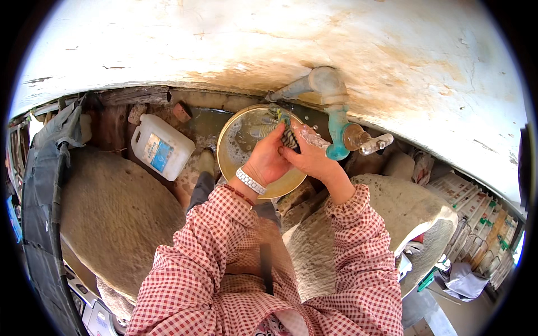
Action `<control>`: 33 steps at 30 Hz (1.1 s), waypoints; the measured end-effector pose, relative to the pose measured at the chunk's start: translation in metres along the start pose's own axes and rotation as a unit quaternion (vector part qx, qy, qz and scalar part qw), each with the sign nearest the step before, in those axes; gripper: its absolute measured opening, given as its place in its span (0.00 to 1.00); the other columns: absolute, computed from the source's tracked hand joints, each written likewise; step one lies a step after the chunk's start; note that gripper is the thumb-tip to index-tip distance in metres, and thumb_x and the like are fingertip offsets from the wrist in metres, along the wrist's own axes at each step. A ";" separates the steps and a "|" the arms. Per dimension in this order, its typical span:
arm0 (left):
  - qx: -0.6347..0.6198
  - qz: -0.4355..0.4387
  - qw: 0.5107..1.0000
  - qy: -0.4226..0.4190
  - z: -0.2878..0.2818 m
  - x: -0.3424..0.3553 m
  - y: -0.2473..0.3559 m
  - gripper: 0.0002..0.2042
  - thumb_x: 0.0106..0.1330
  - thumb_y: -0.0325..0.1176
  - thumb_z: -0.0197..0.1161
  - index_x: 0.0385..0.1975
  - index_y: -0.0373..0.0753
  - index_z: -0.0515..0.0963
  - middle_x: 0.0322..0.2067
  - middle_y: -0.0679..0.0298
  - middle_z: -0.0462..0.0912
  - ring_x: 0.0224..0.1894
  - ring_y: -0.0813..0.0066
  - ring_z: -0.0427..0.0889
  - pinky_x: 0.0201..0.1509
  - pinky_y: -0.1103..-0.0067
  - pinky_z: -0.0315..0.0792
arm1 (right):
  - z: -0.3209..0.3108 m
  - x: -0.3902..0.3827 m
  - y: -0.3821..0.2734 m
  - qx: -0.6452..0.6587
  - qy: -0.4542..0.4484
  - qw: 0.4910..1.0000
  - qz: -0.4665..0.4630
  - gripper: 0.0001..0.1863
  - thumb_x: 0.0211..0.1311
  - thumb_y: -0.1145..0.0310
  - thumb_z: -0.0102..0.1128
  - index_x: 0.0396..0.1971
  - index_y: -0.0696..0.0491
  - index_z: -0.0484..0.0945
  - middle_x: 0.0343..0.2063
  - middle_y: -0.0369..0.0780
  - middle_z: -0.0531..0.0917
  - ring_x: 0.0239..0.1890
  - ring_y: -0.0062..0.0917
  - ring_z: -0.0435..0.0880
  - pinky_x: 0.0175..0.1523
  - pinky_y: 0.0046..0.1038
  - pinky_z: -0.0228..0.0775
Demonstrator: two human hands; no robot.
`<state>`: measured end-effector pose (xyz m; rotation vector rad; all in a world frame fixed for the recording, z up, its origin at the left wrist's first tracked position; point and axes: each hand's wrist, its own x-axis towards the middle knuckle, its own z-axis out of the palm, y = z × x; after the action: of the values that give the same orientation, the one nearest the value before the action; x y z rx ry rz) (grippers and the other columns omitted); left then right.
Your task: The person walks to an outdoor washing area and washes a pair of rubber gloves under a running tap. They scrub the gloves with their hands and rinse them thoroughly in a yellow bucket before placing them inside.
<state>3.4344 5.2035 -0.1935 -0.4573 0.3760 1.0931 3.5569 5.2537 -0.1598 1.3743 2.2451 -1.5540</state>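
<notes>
My left hand (pixel 268 158), with a white-banded watch (pixel 250 181) and a beaded bracelet at its wrist, meets my right hand (pixel 311 158) over a round yellowish basin (pixel 224 168). Both are closed on a wet, dark striped knitted cloth (pixel 289 133) with a yellow-green part; its full shape is hidden by the fingers. Water splashes over my right hand beside the tap (pixel 337 151), which has a turquoise spout. Foamy water (pixel 238 147) fills the basin, and a pale ribbed piece of fabric (pixel 261 131) shows near the cloth.
A white plastic jug (pixel 162 147) with a blue label stands left of the basin. Large stone slabs (pixel 115 213) (pixel 386 196) flank me. The grey pipe (pixel 328 84) comes off the stained wall (pixel 224 45). Black sheeting (pixel 42 185) hangs at far left; hangers (pixel 476 224) lie at right.
</notes>
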 end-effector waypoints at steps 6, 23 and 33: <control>0.036 -0.015 0.998 0.052 -0.025 -0.013 -0.004 0.21 0.65 0.48 0.51 0.51 0.42 0.68 0.50 0.62 0.72 0.54 0.68 0.69 0.61 0.66 0.60 | -0.004 0.018 0.002 -0.112 0.094 0.988 -0.054 0.27 0.54 0.70 0.50 0.56 0.59 0.58 0.43 0.55 0.74 0.45 0.49 0.73 0.49 0.40 0.65; -0.066 0.112 0.988 0.083 -0.031 -0.010 0.024 0.09 0.58 0.27 0.60 0.38 0.37 0.73 0.37 0.58 0.79 0.41 0.67 0.77 0.47 0.71 0.73 | -0.026 -0.042 -0.003 0.399 0.016 0.914 0.066 0.15 0.57 0.77 0.54 0.46 0.55 0.72 0.42 0.33 0.76 0.43 0.16 0.71 0.48 0.19 0.63; -0.005 0.044 0.985 0.170 -0.025 0.005 0.004 0.10 0.62 0.34 0.56 0.41 0.40 0.73 0.40 0.62 0.79 0.43 0.69 0.76 0.49 0.69 0.70 | -0.001 0.003 0.082 0.199 0.282 0.938 0.027 0.09 0.50 0.75 0.55 0.34 0.57 0.75 0.36 0.41 0.78 0.36 0.27 0.75 0.42 0.25 0.67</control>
<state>3.4308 5.1956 -0.2178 -0.6432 0.6961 1.1037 3.6124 5.2628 -0.2190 2.2211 2.1977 -1.8527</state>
